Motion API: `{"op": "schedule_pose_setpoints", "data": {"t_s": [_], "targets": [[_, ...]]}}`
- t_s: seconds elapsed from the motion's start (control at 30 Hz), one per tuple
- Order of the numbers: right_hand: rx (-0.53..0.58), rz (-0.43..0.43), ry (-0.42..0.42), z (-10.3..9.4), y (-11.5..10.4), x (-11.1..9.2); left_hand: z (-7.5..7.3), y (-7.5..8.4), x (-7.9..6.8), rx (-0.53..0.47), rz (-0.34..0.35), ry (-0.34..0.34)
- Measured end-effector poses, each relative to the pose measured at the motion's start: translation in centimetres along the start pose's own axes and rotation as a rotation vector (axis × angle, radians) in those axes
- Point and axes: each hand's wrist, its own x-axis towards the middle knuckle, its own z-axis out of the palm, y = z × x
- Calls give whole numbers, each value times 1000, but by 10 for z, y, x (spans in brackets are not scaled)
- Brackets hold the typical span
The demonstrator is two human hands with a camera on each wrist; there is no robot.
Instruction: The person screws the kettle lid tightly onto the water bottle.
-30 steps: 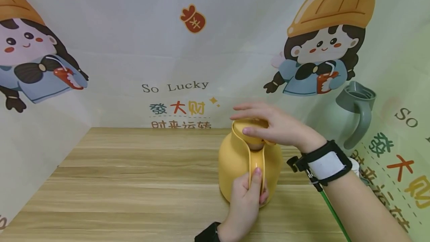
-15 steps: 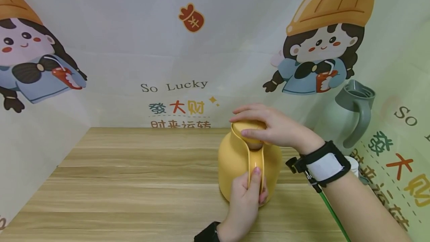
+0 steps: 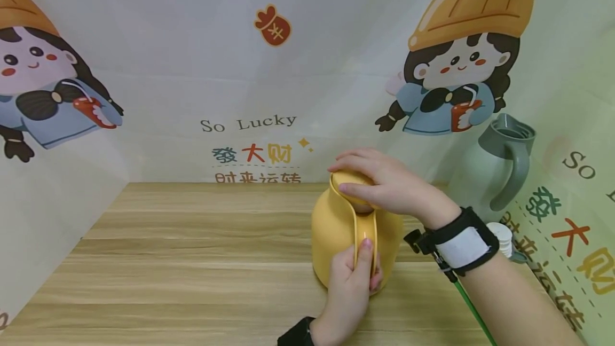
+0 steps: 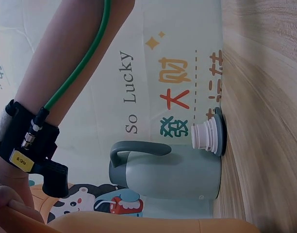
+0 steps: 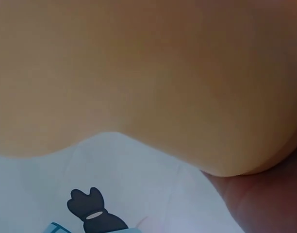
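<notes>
A yellow vacuum jug (image 3: 331, 239) stands upright on the wooden table, its handle facing the person. My left hand (image 3: 349, 284) grips that handle, thumb lying along its top. Over the jug's mouth, my right hand (image 3: 384, 179) holds the yellow lid (image 3: 353, 178), fingers reaching across to the far side and thumb on the near side. Part of the lid is hidden beneath the palm. The right wrist view is mostly filled by the jug's yellow surface (image 5: 139, 87), with part of a finger (image 5: 265, 199) curving against its edge.
A grey-green vacuum jug (image 4: 173, 170) with an uncovered mouth stands at the right by the patterned backdrop. Beside it, a stopper (image 4: 206, 136) sits with its white threaded part up. A green cable (image 3: 473, 308) runs along the right forearm.
My right hand has shifted slightly left over the lid, its wrist dropping a little, and more of the white stopper shows. My left hand keeps its grip on the handle.
</notes>
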Motion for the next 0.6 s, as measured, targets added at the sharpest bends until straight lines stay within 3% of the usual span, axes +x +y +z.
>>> {"op": "schedule_pose_setpoints", "data": {"t_s": [0.4,0.6], "targets": [[-68,153,94,8,-15,0,1,1,-1,-10,30,8],[-133,270,133,12,-27,2,1,1,-1,-19,-1,7]]}}
